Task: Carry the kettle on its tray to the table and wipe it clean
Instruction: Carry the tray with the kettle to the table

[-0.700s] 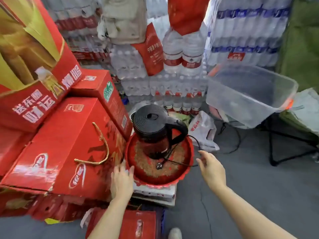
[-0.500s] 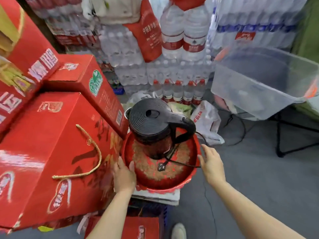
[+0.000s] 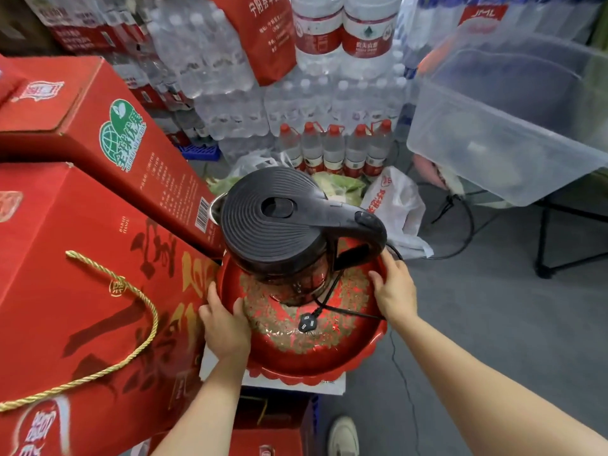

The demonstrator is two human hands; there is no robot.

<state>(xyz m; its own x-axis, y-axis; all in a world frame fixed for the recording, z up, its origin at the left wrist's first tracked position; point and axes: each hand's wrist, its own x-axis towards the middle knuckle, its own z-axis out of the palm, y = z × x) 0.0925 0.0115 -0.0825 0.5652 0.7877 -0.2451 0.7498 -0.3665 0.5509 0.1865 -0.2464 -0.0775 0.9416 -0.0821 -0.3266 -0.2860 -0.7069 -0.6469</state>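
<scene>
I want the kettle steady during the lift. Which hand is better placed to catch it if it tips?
Probably the right hand: it grips the round red tray at its rim, right beside the black electric kettle's handle. The left hand holds the opposite rim, hemmed in by the red cardboard box.

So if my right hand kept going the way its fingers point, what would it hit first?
Probably the kettle's handle: the right hand grips the red tray's rim, fingers pointing up-left toward it, though depth is unclear.
</scene>
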